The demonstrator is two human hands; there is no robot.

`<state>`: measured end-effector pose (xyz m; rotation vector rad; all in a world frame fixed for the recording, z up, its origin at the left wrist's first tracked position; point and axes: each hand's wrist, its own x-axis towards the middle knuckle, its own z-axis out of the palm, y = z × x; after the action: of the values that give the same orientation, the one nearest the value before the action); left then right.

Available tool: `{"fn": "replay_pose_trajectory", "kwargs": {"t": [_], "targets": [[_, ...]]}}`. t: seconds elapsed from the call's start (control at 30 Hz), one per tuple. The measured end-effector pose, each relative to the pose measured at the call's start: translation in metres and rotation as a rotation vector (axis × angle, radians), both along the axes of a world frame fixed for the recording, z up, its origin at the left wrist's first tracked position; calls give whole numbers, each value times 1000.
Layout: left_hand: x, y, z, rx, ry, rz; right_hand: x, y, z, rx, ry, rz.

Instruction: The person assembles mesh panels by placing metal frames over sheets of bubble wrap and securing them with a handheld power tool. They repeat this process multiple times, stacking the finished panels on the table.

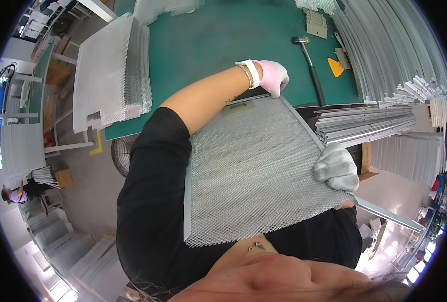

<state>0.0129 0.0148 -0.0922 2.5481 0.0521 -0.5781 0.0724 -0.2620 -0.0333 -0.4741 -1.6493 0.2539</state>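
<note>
A silvery mesh filter panel is tilted in front of my chest, with metal frame strip along its left and right sides. My left hand, in a pink and white glove, reaches across the far side and is closed on the far right corner. A small rectangular plate lies along the far edge. My right hand, in a whitish glove, is curled closed over the right edge. Beyond it a length of metal frame strip sticks out to the right. The mesh's near edge shows bare, without strip.
On the green table lie a mallet, a yellow scraper and beige plates. Mesh sheets are stacked at left; metal strips are piled at right, with more strips below. A floor fan stands by the table.
</note>
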Motion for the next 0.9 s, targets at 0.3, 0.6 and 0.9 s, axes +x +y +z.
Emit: {"fn": "replay_pose_trajectory", "kwargs": {"t": [0.3, 0.6, 0.9], "targets": [[-46, 26, -6, -216, 57, -41, 1, 7, 12, -19, -22, 3], [-58, 19, -2, -151, 71, 47, -1, 5, 4, -17, -1, -16], [-85, 28, 9, -214, 44, 65, 9, 8, 7, -33, -49, 72]]}}
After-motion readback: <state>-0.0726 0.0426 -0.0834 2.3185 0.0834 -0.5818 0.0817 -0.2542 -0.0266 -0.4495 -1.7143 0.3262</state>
